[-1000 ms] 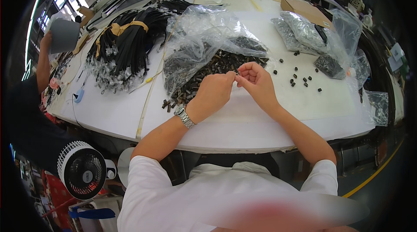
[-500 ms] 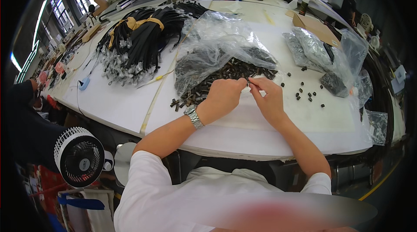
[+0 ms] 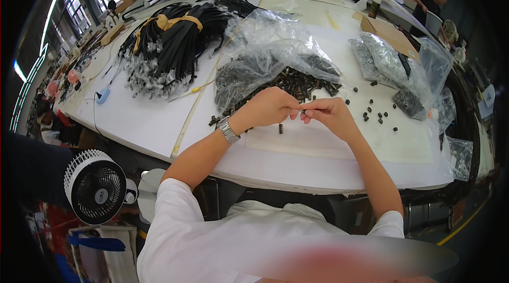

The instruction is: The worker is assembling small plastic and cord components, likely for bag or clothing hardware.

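My left hand (image 3: pixel 269 107), with a metal watch on the wrist, is closed in a pinch in front of the pile. Opposite it, my right hand (image 3: pixel 334 116) pinches a small dark piece (image 3: pixel 303 111), mostly hidden by the fingers. The fingertips of both hands meet at this piece. On the white table below my left hand stands or lies a short dark cylinder (image 3: pixel 280 128). Just beyond my hands is a heap of small dark cylinders (image 3: pixel 302 84), partly covered by a clear plastic bag (image 3: pixel 275 39).
Several small black pieces (image 3: pixel 380 115) are scattered right of my hands, beside filled clear bags (image 3: pixel 379 57) and a cardboard box (image 3: pixel 389 36). Tied black straps (image 3: pixel 177 52) lie to the left, near a yellow-handled tool (image 3: pixel 196 90). A fan (image 3: pixel 98 190) stands lower left; other people are beyond.
Both hands have come slightly nearer to me, fingertips still together. A short dark cylinder now shows on the table below my left hand. The view has shifted a little.
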The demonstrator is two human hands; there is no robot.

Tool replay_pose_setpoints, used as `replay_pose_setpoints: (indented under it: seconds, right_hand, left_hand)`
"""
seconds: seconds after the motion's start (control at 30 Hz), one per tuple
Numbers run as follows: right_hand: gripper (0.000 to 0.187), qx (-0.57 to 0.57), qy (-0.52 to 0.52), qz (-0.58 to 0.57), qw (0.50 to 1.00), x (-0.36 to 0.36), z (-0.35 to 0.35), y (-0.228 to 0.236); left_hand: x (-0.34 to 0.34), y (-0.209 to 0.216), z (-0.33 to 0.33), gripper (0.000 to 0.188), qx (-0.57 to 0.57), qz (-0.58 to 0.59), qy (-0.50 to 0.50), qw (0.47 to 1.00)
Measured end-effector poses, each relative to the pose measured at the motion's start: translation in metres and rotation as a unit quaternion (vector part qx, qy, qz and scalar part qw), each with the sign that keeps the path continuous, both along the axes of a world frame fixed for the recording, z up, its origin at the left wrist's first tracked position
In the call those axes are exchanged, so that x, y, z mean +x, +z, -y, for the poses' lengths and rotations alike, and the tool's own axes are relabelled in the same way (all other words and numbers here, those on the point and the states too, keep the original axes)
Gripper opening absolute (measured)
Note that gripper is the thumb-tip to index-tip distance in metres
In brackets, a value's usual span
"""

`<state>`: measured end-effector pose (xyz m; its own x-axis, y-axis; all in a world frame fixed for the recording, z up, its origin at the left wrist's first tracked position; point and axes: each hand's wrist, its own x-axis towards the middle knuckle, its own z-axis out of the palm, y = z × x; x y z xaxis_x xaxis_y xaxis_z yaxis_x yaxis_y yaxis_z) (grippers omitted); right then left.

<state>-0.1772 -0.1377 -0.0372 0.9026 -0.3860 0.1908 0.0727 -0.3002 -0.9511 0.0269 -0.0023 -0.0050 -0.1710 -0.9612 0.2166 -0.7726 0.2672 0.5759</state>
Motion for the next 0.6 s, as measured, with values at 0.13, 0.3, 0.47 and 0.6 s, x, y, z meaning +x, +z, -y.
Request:
replay_pose_setpoints:
  seconds: [0.13,0.3,0.47,0.6]
  right_hand:
    - [0.021,0.173,0.06,0.009,0.983,-0.001,0.014,-0.015]
    - [0.025,0.304,0.11,0.086,0.942,0.002,0.02,-0.025]
    - [0.021,0.154,0.013,0.098,0.983,0.005,-0.001,0.005]
    - [0.021,0.053,-0.049,0.098,0.993,0.007,-0.008,0.0]
  left_hand:
    - [0.002,-0.002,0.001,0.022,0.086,-0.169,-0.041,0.981]
    - [0.0,0.005,0.003,0.024,0.174,-0.369,-0.033,0.913]
    - [0.007,0.002,0.006,0.03,0.16,-0.407,-0.034,0.898]
    - [0.014,-0.002,0.005,0.03,0.21,-0.468,-0.065,0.856]
